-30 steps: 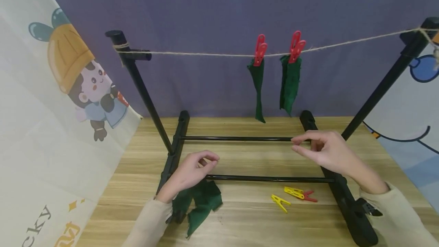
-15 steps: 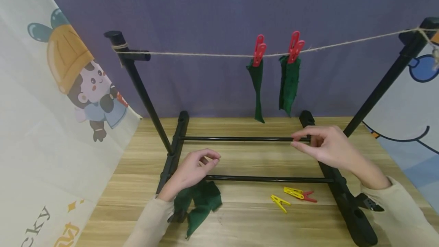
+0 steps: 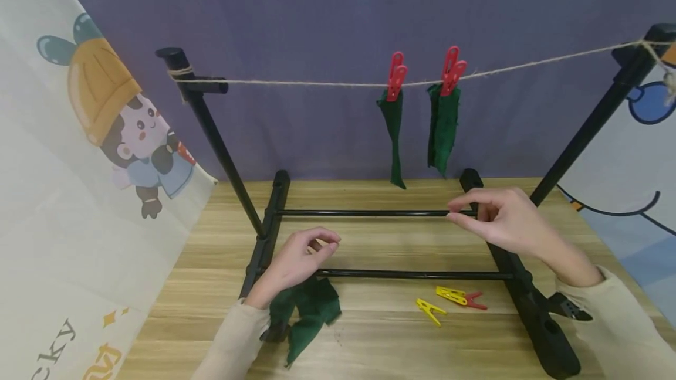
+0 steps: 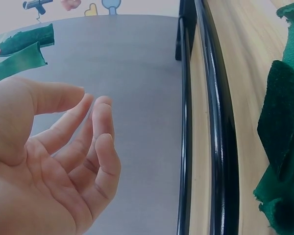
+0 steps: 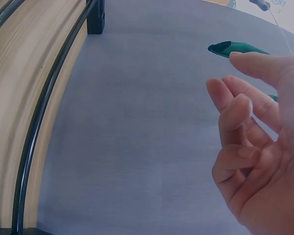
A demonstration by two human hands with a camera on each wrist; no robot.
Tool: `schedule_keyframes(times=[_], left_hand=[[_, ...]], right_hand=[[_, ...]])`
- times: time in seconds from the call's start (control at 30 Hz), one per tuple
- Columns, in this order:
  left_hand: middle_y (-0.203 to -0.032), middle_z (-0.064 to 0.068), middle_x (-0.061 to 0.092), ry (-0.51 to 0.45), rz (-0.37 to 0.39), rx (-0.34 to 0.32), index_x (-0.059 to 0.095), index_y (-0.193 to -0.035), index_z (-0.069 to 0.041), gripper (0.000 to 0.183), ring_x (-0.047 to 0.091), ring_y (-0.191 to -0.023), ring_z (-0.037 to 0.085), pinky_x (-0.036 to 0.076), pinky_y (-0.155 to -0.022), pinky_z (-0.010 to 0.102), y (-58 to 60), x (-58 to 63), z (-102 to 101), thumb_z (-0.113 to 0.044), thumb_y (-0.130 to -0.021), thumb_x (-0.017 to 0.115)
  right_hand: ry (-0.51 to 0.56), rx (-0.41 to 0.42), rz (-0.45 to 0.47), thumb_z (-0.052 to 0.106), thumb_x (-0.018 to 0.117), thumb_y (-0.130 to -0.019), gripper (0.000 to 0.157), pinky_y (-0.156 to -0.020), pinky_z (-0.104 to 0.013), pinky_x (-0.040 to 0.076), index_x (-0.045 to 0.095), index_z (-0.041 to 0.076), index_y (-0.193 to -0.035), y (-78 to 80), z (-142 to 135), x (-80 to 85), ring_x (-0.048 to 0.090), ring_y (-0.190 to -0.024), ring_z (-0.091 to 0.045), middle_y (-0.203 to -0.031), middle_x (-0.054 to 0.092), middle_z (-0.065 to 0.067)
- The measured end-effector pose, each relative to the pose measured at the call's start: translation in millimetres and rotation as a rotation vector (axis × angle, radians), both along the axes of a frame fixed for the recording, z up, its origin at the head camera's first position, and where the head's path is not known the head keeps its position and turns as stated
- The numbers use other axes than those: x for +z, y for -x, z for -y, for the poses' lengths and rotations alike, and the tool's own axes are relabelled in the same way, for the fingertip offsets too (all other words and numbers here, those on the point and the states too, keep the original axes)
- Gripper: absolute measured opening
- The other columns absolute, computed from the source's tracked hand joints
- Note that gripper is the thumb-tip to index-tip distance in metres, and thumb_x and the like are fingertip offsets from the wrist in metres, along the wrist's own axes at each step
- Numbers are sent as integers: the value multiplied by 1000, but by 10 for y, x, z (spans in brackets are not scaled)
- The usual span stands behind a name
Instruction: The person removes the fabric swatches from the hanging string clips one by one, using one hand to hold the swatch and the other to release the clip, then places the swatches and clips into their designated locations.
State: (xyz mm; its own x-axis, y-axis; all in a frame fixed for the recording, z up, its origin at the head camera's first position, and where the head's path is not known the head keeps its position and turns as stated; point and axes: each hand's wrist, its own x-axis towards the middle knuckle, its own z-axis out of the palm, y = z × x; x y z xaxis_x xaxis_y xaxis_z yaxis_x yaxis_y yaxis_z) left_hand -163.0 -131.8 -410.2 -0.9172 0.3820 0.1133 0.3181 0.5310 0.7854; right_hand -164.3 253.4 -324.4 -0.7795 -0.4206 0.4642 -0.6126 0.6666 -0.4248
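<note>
2 hands (image 3: 298, 260) (image 3: 504, 219) hover well apart, loosely curled.

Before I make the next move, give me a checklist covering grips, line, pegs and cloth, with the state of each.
1. Left grip free: ok, holds nothing.
2. Right grip free: ok, holds nothing.
3. Line fixed at both posts: ok, tied at each end.
4. Hung cloths secured: ok, one red peg each.
5. Loose cloth laid out singly: not ok, overlapping on the table.
6. Number of loose pieces: cannot tell, the left arm partly hides them.
</note>
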Motion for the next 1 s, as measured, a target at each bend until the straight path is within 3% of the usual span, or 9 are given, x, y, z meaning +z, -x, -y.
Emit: schedule_keyframes(times=[0.23,0.7,1.0], left_hand=[[-101,-18,65,-10,-11,-5,66,-107,-33,13,61,-84,7,52,-67,30,5,30,-30,-32,-95,61],[-100,-18,65,-27,-1,-20,66,-106,-34,12,61,-84,8,52,-65,31,7,61,-101,-35,-95,60],[-101,-16,64,-50,-13,-10,66,-108,-34,14,60,-85,10,52,-67,32,27,159,-136,-34,-96,60]], right_hand=[[-15,-17,24,25,78,-82,20,-38,-20,29,72,33,-99,-13,23,81,37,-40,-5,-52,47,17],[-19,-10,-63,20,81,-79,26,-38,-18,28,71,34,-98,11,36,210,37,-41,-3,-56,51,20],[-28,-9,-105,20,81,-78,27,-38,-19,28,72,33,-99,14,43,374,39,-42,-3,-61,54,21]])
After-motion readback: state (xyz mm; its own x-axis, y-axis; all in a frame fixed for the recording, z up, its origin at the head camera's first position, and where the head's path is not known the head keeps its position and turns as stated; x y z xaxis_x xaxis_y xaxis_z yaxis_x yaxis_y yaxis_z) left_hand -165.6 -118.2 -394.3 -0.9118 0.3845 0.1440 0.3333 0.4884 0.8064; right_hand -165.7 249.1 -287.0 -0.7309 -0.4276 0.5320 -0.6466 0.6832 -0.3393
